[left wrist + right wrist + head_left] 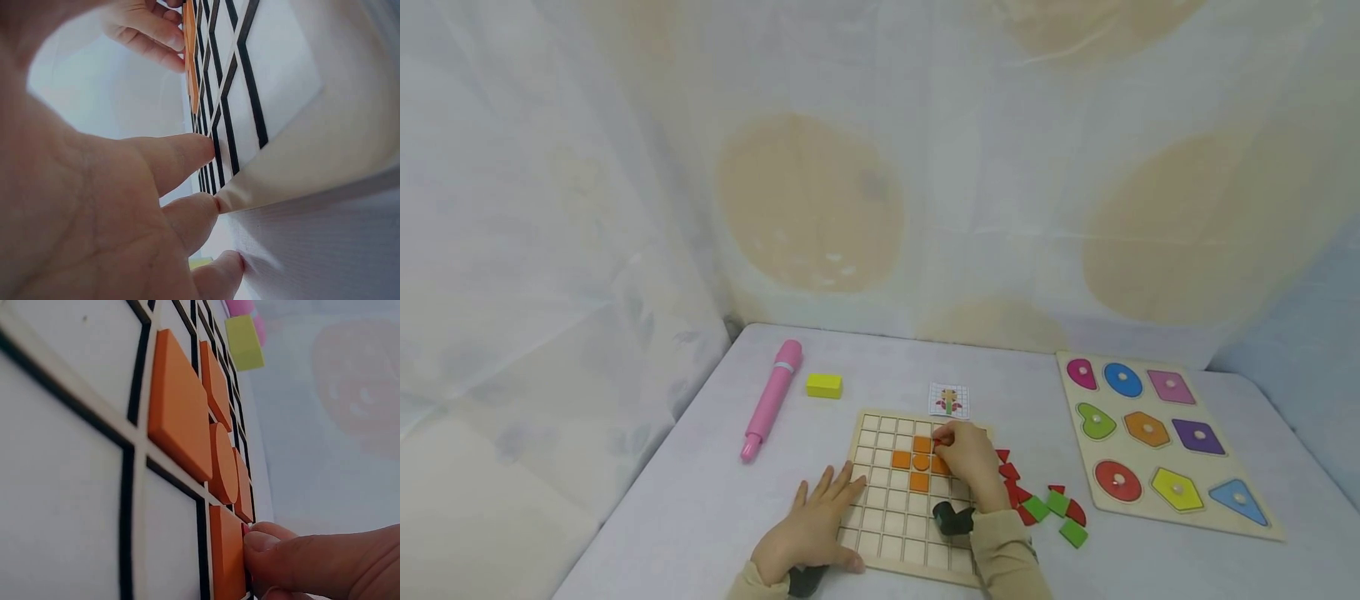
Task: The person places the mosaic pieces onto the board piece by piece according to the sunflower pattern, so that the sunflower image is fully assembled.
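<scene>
Left hand: my left hand (808, 525) lies flat, fingers straight and spread, on the near left edge of the grid board (880, 533). It closes on nothing; the fingertips (206, 147) press the board's rim, which I judge keeps it from sliding while the other hand works.

Right hand: my right hand (968, 457) reaches over the far right part of the board, fingers curled into a pinching grip. The right wrist view shows a fingertip (265, 540) down at a small red piece (245, 530), tucked right beside the orange tiles. Grip clamped on that piece, as far as I can see; most of it is hidden under the fingers.

Orange tiles: the orange tiles (920, 462) sit in the board's cells as a cross, squares around a round one in the middle. The red piece is going in at the far right corner of that cross.

Pattern card: a small pattern card (949, 401) lies just beyond the board's far edge, facing me, handy to glance at.

Loose pieces: red and green loose pieces (1048, 504) lie scattered on the table (700, 500) just right of the board, close to my working hand.

Elsewhere: a pink pen (771, 398) and a yellow block (824, 385) on the far left; a shape puzzle (1157, 437) well off to the right.
</scene>
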